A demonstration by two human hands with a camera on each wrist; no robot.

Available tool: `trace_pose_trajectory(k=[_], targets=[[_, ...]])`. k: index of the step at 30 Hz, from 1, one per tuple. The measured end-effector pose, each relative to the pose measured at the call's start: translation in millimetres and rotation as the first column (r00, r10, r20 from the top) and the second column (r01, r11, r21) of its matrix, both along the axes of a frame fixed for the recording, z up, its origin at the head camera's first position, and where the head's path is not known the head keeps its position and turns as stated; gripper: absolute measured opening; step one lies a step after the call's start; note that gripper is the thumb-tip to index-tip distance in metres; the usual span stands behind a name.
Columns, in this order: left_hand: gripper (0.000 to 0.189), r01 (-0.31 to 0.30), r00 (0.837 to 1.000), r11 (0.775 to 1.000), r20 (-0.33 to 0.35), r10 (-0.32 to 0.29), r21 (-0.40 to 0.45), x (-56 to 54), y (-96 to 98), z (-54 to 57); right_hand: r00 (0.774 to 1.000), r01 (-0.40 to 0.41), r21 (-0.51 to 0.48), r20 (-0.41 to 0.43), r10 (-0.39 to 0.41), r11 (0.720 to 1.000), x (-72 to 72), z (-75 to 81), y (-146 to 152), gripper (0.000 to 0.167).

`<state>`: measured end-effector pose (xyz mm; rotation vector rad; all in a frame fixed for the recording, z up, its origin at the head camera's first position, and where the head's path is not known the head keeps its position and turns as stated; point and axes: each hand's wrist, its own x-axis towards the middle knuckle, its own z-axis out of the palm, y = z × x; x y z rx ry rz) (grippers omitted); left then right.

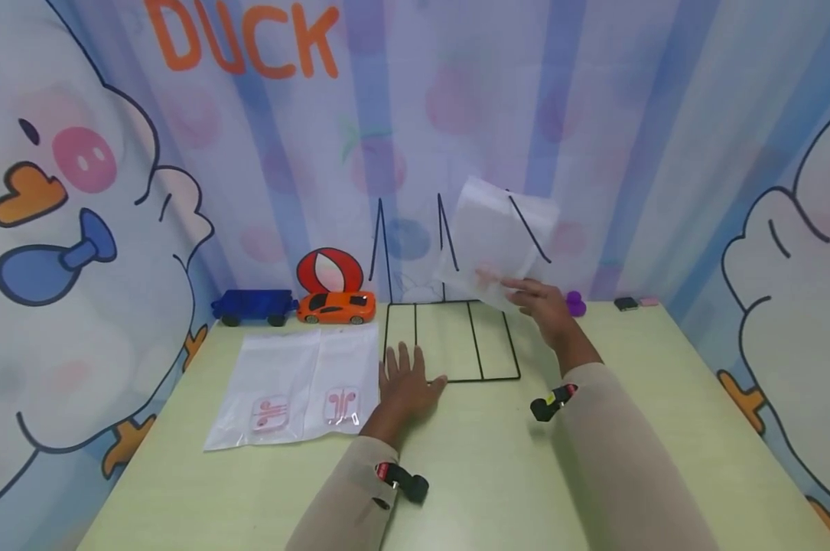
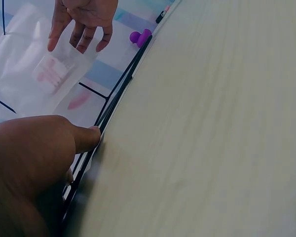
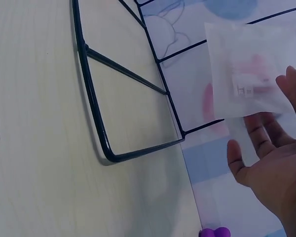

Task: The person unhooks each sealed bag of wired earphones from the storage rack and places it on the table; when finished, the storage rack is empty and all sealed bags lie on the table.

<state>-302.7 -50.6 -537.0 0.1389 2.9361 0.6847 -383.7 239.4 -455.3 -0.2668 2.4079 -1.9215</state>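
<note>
A black wire display rack (image 1: pixel 481 344) stands at the table's back, with slanted prongs rising from it. My left hand (image 1: pixel 408 386) rests on the front of its base, fingers spread; in the left wrist view the thumb (image 2: pixel 89 138) lies against the bar. A translucent white plastic bag (image 1: pixel 486 229) with a pink earphone print is up at the right prong. Whether the prong passes through it I cannot tell. My right hand (image 1: pixel 541 306) touches the bag's lower edge, its fingers loosely extended. Two similar bags (image 1: pixel 256 367) with earphone prints lie side by side left of the rack.
A blue toy wagon (image 1: pixel 256 306) and an orange toy car (image 1: pixel 336 308) stand at the back left. Behind the right hand sits a purple knobbed object (image 1: pixel 576 304). Small black (image 1: pixel 625 304) and pink (image 1: pixel 649 301) blocks lie at the back right. A printed curtain (image 1: pixel 401 115) surrounds the table.
</note>
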Motion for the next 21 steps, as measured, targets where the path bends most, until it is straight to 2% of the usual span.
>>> trace_pose_trajectory(k=[8,11,17,21], targets=[[0.089,0.007,1.0,0.999,0.017,-0.006,-0.033,-2.3,1.4,-4.8,0.999,0.027,0.038,-0.042,-0.025,0.999,-0.6,-3.6,-7.3,0.049],[0.09,0.002,1.0,0.999,0.02,-0.001,-0.041,-4.1,1.9,-6.6,0.997,0.052,0.016,-0.062,-0.051,0.999,0.4,-4.6,-8.8,0.047],[0.09,0.009,1.0,0.999,0.014,-0.008,-0.039,-5.3,1.8,-5.8,0.994,0.104,-0.038,-0.042,-0.106,0.994,7.2,-3.4,-5.0,0.045],[0.089,0.001,1.0,1.0,0.003,-0.001,-0.022,-3.3,1.0,-3.3,0.99,0.119,0.01,-0.082,-0.118,0.993,12.4,2.2,-0.3,0.04]])
